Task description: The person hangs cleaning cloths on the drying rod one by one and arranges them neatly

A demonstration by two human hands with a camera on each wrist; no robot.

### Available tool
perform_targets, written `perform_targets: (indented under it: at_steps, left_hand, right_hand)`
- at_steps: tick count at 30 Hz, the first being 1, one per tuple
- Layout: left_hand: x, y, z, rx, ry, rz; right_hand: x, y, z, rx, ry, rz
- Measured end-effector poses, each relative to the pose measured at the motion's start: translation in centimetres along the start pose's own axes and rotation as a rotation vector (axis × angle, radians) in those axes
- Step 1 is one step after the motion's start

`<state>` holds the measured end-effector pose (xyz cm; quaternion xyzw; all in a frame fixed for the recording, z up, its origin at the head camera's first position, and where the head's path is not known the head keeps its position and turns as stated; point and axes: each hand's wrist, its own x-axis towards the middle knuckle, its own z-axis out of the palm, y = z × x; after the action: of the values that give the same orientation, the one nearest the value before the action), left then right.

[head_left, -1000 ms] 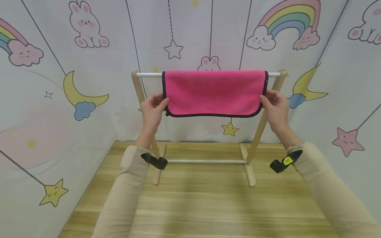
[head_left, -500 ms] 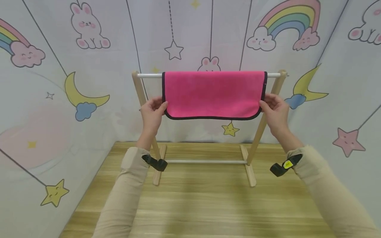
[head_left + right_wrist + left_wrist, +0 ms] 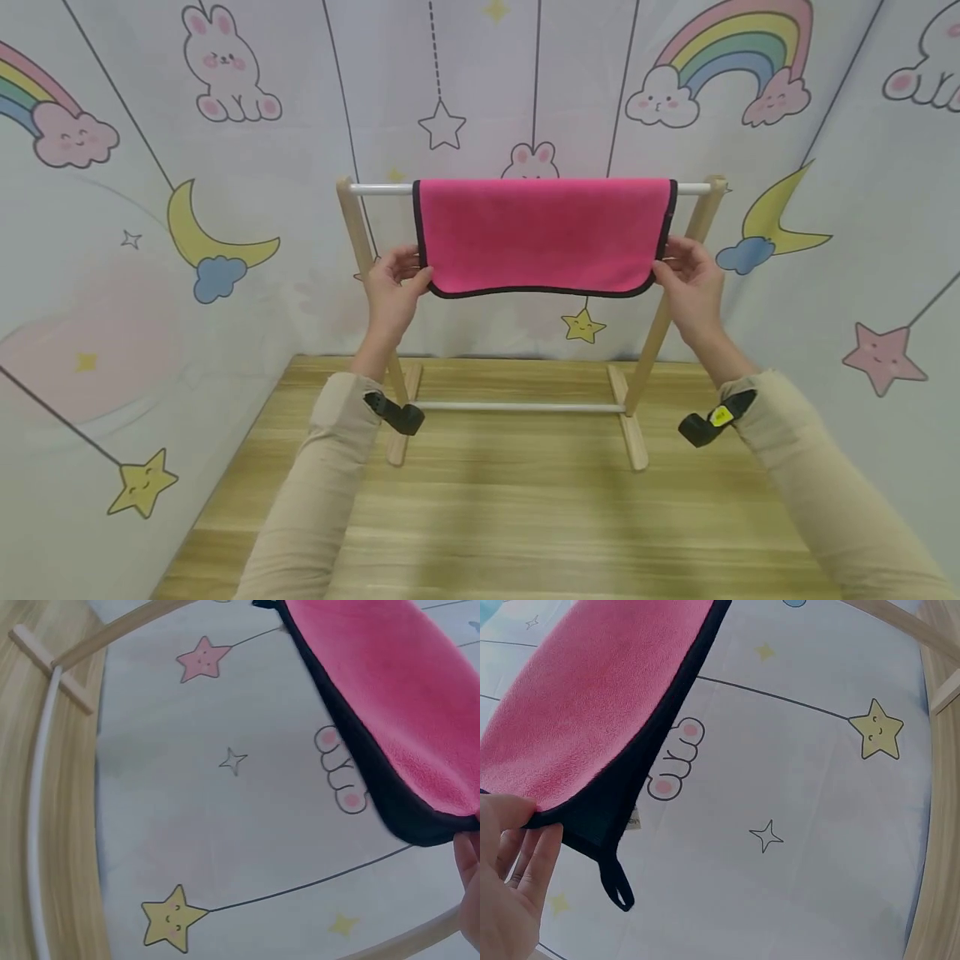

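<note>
A pink towel (image 3: 547,233) with black edging hangs folded over the white top bar of a wooden rack (image 3: 702,221). My left hand (image 3: 393,292) pinches its lower left edge between thumb and fingers. On the other side, my right hand (image 3: 692,283) pinches the lower right edge the same way. In the left wrist view, a dark layer with a small black loop (image 3: 617,885) shows behind the pink front, close to the fingers. The right wrist view has the towel's rounded dark corner (image 3: 420,825) right at the fingertips.
The rack stands on a wood-grain tabletop (image 3: 517,508), its feet joined by a white lower bar (image 3: 517,407). A white cloth backdrop (image 3: 300,183) printed with rabbits, stars and rainbows rises behind it and along both sides.
Both hands slid down the towel's sides a little, keeping their pinch. The left hand also shifted slightly right, and the towel's lower edge now bows upward in the middle.
</note>
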<state>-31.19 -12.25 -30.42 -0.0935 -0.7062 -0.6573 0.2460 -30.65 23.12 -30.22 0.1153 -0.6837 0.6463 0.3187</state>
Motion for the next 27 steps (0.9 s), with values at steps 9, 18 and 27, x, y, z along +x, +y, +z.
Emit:
perform_targets:
  at_steps: [9,18,27]
  left_hand:
    - [0.1,0.1,0.0,0.005,0.043,0.028]
    - [-0.3,0.3,-0.1,-0.030,0.013,0.020]
    - [-1.4,1.9,0.1,0.032,-0.008,0.042]
  right_hand:
    - [0.1,-0.2,-0.1,-0.049,0.008,-0.017]
    - [-0.1,0.3,-0.2,-0.036,0.008,-0.024]
    - [0.0,0.2,-0.3,-0.049,0.020,-0.015]
